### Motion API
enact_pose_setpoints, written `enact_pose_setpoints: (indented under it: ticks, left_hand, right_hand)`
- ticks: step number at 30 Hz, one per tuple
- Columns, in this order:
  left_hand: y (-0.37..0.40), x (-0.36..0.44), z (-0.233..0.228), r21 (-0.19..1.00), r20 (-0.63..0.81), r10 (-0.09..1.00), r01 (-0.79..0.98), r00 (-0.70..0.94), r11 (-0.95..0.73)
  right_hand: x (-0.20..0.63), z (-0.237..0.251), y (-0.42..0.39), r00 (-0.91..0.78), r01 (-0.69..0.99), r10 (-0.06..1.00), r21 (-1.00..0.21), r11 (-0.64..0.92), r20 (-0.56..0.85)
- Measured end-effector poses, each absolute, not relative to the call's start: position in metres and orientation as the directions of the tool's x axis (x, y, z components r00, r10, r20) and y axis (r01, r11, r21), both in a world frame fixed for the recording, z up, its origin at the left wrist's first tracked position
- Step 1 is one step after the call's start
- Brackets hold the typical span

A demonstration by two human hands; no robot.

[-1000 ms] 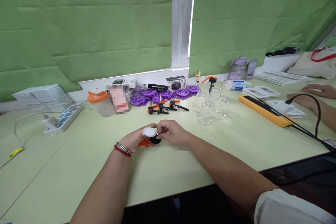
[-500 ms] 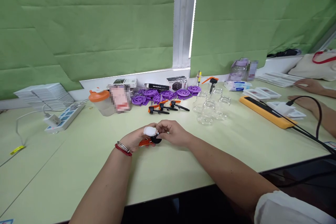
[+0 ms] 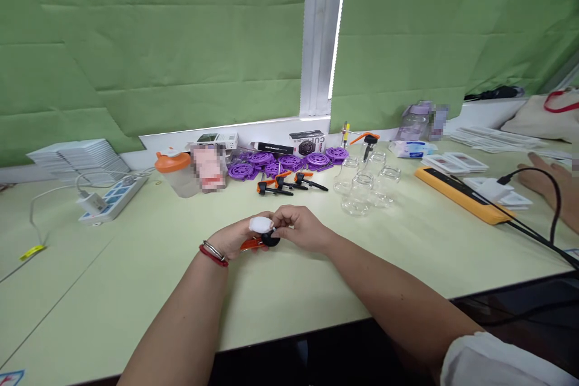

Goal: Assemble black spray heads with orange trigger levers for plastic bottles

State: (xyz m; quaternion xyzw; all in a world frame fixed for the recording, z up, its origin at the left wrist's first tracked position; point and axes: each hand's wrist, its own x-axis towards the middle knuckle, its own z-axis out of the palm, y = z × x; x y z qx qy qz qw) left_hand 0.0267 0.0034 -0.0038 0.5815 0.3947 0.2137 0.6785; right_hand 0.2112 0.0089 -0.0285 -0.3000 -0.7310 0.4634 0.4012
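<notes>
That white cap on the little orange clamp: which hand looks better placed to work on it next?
Probably the right hand: its fingertips meet the white cap, while the left hand cradles the orange clamp underneath.

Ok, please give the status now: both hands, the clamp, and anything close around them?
Left hand and right hand both closed on orange-black clamp, white piece on top. Spare clamps and glass jars lie behind, apart.

Clear glossy glass jars [image 3: 362, 184], matt purple plastic discs [image 3: 289, 163], smooth matt pale-green table [image 3: 136, 265]
</notes>
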Motion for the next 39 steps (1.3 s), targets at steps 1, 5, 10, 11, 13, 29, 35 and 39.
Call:
enact_pose_setpoints:
  ticks: [1, 5, 10, 11, 13, 29, 35, 39]
  left_hand:
    - [0.003, 0.026, -0.004, 0.959, -0.284, 0.748, 0.172, 0.599, 0.227]
    - [0.001, 0.026, -0.002, 0.963, -0.27, 0.742, 0.185, 0.614, 0.197]
    - [-0.001, 0.031, 0.006, 0.959, -0.132, 0.825, 0.281, 0.549, -0.033]
    - [-0.001, 0.033, 0.005, 0.943, -0.064, 0.857, 0.311, 0.511, -0.115]
    - [0.0, 0.039, 0.002, 0.883, 0.114, 0.902, 0.373, 0.416, -0.284]
    - [0.023, 0.037, -0.038, 0.875, 0.207, 0.977, 0.435, 0.055, -0.211]
    - [0.026, 0.039, -0.051, 0.821, 0.25, 0.964, 0.507, 0.092, -0.262]
    - [0.027, 0.04, -0.054, 0.805, 0.259, 0.963, 0.535, 0.071, -0.256]
  right_hand:
    - [0.211, -0.028, 0.008, -0.496, 0.069, 0.811, -0.918, 0.391, 0.309]
    - [0.211, -0.028, 0.008, -0.486, 0.066, 0.817, -0.92, 0.387, 0.309]
    - [0.211, -0.031, 0.011, -0.418, 0.042, 0.868, -0.948, 0.315, 0.269]
    - [0.211, -0.032, 0.011, -0.404, 0.04, 0.884, -0.961, 0.273, 0.234]
    - [0.212, -0.033, 0.012, -0.417, 0.007, 0.9, -0.989, 0.145, 0.129]
    - [0.226, -0.049, 0.035, -0.445, 0.695, 0.758, -0.35, 0.628, 0.477]
    - [0.216, -0.061, 0.038, -0.489, 0.768, 0.773, -0.221, 0.601, 0.403]
    - [0.215, -0.063, 0.037, -0.494, 0.767, 0.768, -0.211, 0.606, 0.409]
